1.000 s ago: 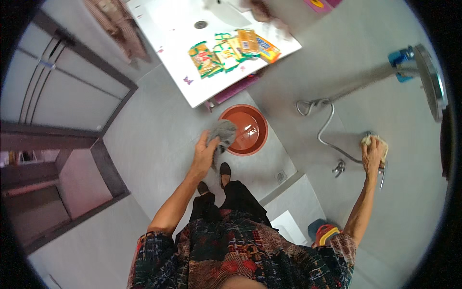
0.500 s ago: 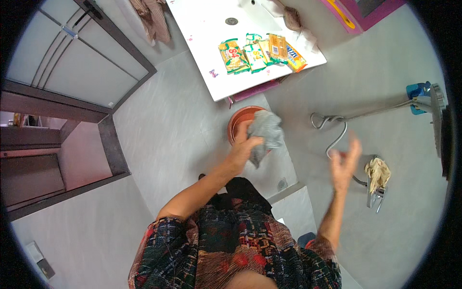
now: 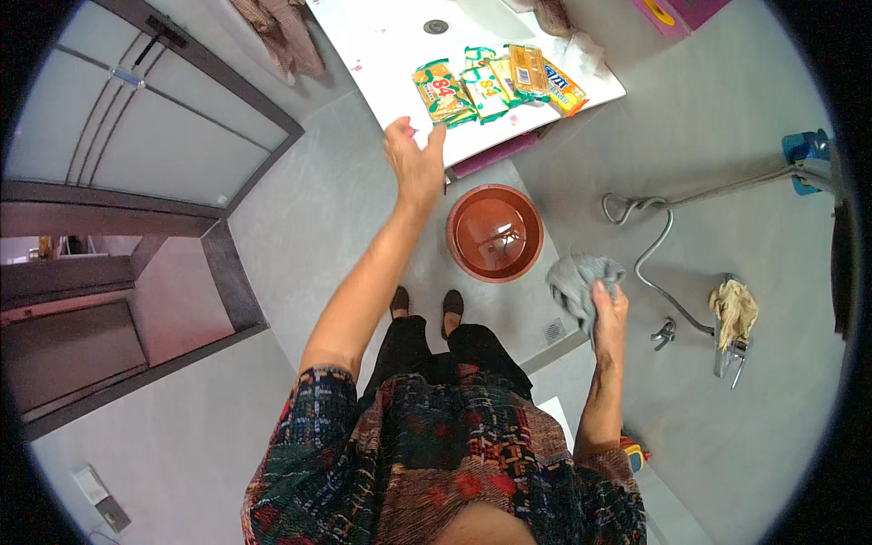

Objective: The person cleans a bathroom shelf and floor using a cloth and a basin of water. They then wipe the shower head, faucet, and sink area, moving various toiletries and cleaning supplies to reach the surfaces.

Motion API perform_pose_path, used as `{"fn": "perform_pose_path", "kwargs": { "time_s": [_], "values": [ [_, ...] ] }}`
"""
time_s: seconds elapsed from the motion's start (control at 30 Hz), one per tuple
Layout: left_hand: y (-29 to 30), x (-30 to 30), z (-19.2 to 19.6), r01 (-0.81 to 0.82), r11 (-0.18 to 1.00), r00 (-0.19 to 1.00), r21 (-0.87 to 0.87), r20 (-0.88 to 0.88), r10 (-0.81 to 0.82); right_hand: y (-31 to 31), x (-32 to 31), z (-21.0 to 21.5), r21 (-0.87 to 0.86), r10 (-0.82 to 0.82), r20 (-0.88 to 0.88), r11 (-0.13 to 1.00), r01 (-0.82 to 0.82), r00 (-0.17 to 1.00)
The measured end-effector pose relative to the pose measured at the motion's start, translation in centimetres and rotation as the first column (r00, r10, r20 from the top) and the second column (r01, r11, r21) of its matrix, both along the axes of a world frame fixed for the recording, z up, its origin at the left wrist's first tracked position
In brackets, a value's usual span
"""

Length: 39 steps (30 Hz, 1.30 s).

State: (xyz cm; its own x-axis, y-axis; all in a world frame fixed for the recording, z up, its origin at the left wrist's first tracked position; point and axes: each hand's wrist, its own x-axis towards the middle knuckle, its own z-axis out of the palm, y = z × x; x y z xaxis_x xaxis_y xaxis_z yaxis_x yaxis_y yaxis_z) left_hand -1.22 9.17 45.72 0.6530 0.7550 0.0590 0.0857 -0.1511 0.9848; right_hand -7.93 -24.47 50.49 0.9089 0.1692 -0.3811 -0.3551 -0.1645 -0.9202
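A bunched grey cloth (image 3: 578,282) is gripped in my right hand (image 3: 610,313), to the right of the basin. My left hand (image 3: 416,163) is raised near the front corner of the white washstand (image 3: 381,86), its thumb and fingers apart, holding nothing. Just beyond its fingertips lies a yellow-and-green packet (image 3: 442,94). Beside that are a white-and-green packet (image 3: 487,94), a clear-fronted orange packet (image 3: 528,73) and an orange-and-blue packet (image 3: 565,91). Between my hands, on the floor, stands a reddish-brown basin (image 3: 457,256) with water in it.
A shower hose (image 3: 650,263) curls along the right wall down to a mixer tap with a beige cloth (image 3: 734,307) draped over it. A small metal tap (image 3: 665,333) sticks out nearby. A floor drain (image 3: 554,330) lies below the basin. At the left is a framed glass door (image 3: 173,100).
The grey cloth has passed from my left hand to my right and moved away from over the basin. My left hand has gone up toward the packets, fingers spread.
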Motion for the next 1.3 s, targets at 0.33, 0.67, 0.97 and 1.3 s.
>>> {"fn": "perform_pose_path", "kwargs": {
  "time_s": [0.33,0.67,0.97,1.3],
  "values": [
    [0.8,9.3,3.4,0.033,0.991,0.764,0.133,-0.643,0.061,-1.4,-6.8,-2.7,-0.374,-0.214,0.152,0.891,0.256,0.965],
    [6.3,8.2,-1.4,-0.096,0.925,0.995,-0.368,-0.062,0.079,0.2,-6.5,-4.0,0.166,-0.493,-0.004,0.857,0.487,0.870],
    [-2.2,-5.7,3.3,0.452,0.144,0.868,-0.880,0.397,-0.299,11.5,0.9,1.3,-0.021,-0.025,0.741,0.998,0.060,0.671],
    [-6.2,-11.6,3.0,0.489,-0.096,0.850,-0.867,0.498,-0.173,17.8,2.4,-0.1,-0.473,0.383,0.725,0.881,0.010,0.573]
  ]
}}
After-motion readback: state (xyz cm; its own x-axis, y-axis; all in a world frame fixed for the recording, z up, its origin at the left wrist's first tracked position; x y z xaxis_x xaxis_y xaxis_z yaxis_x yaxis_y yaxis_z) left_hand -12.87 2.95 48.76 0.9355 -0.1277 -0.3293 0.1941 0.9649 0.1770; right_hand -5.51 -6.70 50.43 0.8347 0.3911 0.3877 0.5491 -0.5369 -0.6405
